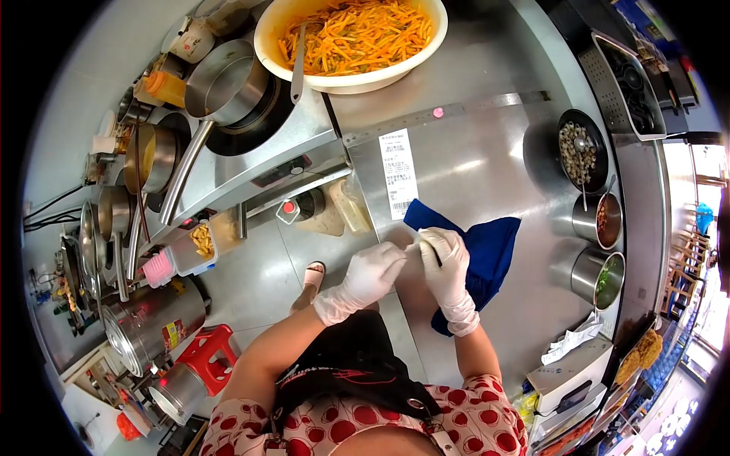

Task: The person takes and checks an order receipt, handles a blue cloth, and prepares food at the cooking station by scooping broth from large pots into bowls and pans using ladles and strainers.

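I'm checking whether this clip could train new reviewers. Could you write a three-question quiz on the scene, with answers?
1. Multiple choice: what colour is the cloth beside the right hand?
A) Red
B) Blue
C) Yellow

2. True or false: the printed slip lies flat on the steel counter.

3. Short answer: what do the right hand and the left hand both wear?

Key: 1, B; 2, true; 3, white gloves.
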`<action>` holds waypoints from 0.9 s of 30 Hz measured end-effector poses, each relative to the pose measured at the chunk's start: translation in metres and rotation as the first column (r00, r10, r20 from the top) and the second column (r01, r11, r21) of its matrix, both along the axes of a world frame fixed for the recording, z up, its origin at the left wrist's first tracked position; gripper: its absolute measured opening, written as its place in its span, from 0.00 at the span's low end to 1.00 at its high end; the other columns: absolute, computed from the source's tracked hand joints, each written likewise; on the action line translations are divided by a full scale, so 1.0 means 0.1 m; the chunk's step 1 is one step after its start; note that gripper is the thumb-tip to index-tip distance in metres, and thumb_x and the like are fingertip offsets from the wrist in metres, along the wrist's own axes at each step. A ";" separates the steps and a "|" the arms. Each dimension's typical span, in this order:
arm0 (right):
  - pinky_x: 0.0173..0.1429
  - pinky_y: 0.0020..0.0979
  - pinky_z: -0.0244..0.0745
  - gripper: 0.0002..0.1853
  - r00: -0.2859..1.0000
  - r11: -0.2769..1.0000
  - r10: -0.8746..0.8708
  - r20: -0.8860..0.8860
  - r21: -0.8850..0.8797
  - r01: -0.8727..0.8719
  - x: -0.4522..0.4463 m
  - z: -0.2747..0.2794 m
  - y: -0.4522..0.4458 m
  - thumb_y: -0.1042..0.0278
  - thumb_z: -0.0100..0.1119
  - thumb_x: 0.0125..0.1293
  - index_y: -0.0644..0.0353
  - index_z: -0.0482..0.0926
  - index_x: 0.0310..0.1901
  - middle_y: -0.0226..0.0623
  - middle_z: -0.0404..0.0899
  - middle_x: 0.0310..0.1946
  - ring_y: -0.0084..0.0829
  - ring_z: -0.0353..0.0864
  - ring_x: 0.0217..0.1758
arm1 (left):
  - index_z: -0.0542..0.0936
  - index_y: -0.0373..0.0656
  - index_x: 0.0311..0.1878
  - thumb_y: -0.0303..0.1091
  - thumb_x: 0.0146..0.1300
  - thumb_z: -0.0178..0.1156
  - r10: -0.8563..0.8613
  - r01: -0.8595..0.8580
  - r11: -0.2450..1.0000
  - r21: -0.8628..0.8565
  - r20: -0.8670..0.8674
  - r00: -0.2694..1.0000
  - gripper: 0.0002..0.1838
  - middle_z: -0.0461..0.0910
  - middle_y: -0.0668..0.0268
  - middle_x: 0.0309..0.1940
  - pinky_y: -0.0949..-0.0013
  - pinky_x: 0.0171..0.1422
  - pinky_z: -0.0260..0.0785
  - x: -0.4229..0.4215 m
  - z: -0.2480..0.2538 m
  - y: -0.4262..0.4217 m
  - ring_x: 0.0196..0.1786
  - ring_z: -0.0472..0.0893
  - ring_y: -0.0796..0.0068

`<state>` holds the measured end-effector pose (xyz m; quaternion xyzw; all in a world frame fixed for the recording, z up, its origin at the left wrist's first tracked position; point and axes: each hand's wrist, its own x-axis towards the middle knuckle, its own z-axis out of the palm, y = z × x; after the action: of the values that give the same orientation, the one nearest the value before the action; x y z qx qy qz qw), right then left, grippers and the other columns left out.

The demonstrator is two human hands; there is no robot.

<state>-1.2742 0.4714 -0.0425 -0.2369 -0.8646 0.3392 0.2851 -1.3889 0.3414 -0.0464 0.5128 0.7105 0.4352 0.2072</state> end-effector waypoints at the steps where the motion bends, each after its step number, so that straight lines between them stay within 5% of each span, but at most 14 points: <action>1: 0.45 0.37 0.73 0.11 1.000 0.999 0.024 -0.010 -0.035 -0.025 -0.02 0.01 -0.05 0.78 0.63 0.53 0.59 0.79 0.39 0.36 0.80 0.37 0.40 0.78 0.38 | 0.79 0.37 0.37 0.27 0.64 0.56 0.050 -0.041 0.998 -0.049 0.199 0.979 0.04 0.78 0.65 0.29 0.68 0.34 0.73 0.00 -0.04 -0.09 0.30 0.80 0.67; 4: 0.45 0.37 0.73 0.09 0.997 0.993 0.069 -0.033 -0.099 -0.072 -0.04 -0.01 -0.18 0.79 0.62 0.52 0.59 0.79 0.37 0.37 0.80 0.36 0.41 0.79 0.38 | 0.79 0.35 0.41 0.31 0.71 0.51 0.272 -0.103 0.955 -0.278 0.684 0.677 0.10 0.78 0.69 0.32 0.73 0.37 0.72 0.01 0.00 -0.35 0.32 0.76 0.80; 8: 0.44 0.37 0.74 0.08 1.000 0.988 0.012 -0.020 -0.157 -0.015 0.05 -0.07 -0.25 0.79 0.62 0.52 0.59 0.79 0.36 0.37 0.80 0.35 0.41 0.79 0.37 | 0.80 0.35 0.41 0.28 0.68 0.54 0.337 -0.105 0.929 -0.356 0.688 0.642 0.08 0.79 0.66 0.32 0.74 0.43 0.70 -0.11 0.14 -0.54 0.35 0.77 0.78; 11: 0.44 0.34 0.75 0.07 0.998 0.977 -0.068 0.009 -0.202 0.068 0.21 -0.08 -0.23 0.80 0.61 0.54 0.60 0.79 0.36 0.38 0.81 0.35 0.41 0.80 0.38 | 0.80 0.36 0.39 0.25 0.63 0.56 0.196 -0.101 0.941 -0.324 0.275 0.941 0.06 0.80 0.61 0.32 0.72 0.42 0.70 -0.09 0.09 -0.63 0.34 0.79 0.70; 14: 0.45 0.33 0.76 0.08 0.973 0.964 -0.230 0.031 -0.132 0.232 0.45 0.00 -0.13 0.80 0.60 0.56 0.61 0.80 0.39 0.40 0.82 0.36 0.39 0.80 0.39 | 0.81 0.37 0.39 0.24 0.58 0.58 -0.067 0.070 0.978 -0.197 0.021 0.998 0.06 0.79 0.58 0.32 0.69 0.43 0.70 0.00 0.06 -0.60 0.36 0.80 0.63; 19: 0.49 0.27 0.75 0.11 0.768 0.773 -0.634 0.092 0.069 0.630 1.11 -0.19 0.29 0.81 0.54 0.65 0.65 0.78 0.48 0.37 0.80 0.40 0.28 0.79 0.43 | 0.79 0.39 0.44 0.30 0.55 0.58 -0.482 0.473 0.876 -0.095 -0.137 0.865 0.13 0.77 0.60 0.49 0.63 0.53 0.70 0.37 0.16 -0.20 0.53 0.76 0.61; 21: 0.45 0.23 0.74 0.13 0.691 0.681 -0.703 0.168 -0.119 0.723 1.38 -0.43 0.43 0.78 0.55 0.66 0.64 0.76 0.52 0.31 0.76 0.37 0.23 0.75 0.38 | 0.78 0.39 0.47 0.32 0.56 0.56 -0.564 0.573 0.818 -0.051 -0.261 0.783 0.16 0.73 0.57 0.56 0.61 0.59 0.66 0.61 0.01 -0.08 0.61 0.71 0.59; 23: 0.41 0.24 0.73 0.10 0.643 0.671 -0.682 0.348 -0.051 0.739 1.47 -0.48 0.49 0.75 0.59 0.64 0.65 0.77 0.47 0.31 0.75 0.35 0.23 0.75 0.35 | 0.78 0.41 0.53 0.34 0.58 0.52 -0.587 0.600 0.792 -0.112 -0.408 0.699 0.20 0.71 0.57 0.60 0.60 0.66 0.60 0.77 -0.06 0.05 0.63 0.69 0.59; 26: 0.39 0.26 0.72 0.10 0.666 0.769 -0.630 0.400 0.202 0.606 1.42 -0.42 0.42 0.71 0.64 0.61 0.65 0.77 0.42 0.33 0.75 0.34 0.26 0.75 0.33 | 0.77 0.42 0.55 0.36 0.61 0.50 -0.601 0.581 0.781 -0.230 -0.533 0.596 0.20 0.72 0.58 0.59 0.60 0.67 0.58 0.86 -0.12 0.21 0.64 0.68 0.60; 27: 0.39 0.27 0.72 0.10 0.673 0.765 -0.628 0.391 0.153 0.625 1.40 -0.40 0.39 0.71 0.65 0.60 0.64 0.77 0.41 0.34 0.75 0.34 0.27 0.75 0.32 | 0.78 0.42 0.54 0.36 0.60 0.51 -0.602 0.580 0.779 -0.237 -0.539 0.589 0.20 0.72 0.58 0.59 0.60 0.67 0.58 0.87 -0.16 0.22 0.63 0.69 0.60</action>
<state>-1.1346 0.5104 -0.0821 -0.5851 -0.7718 0.1589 0.1917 -1.3024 0.3629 -0.0628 0.8233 0.5351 0.1476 0.1186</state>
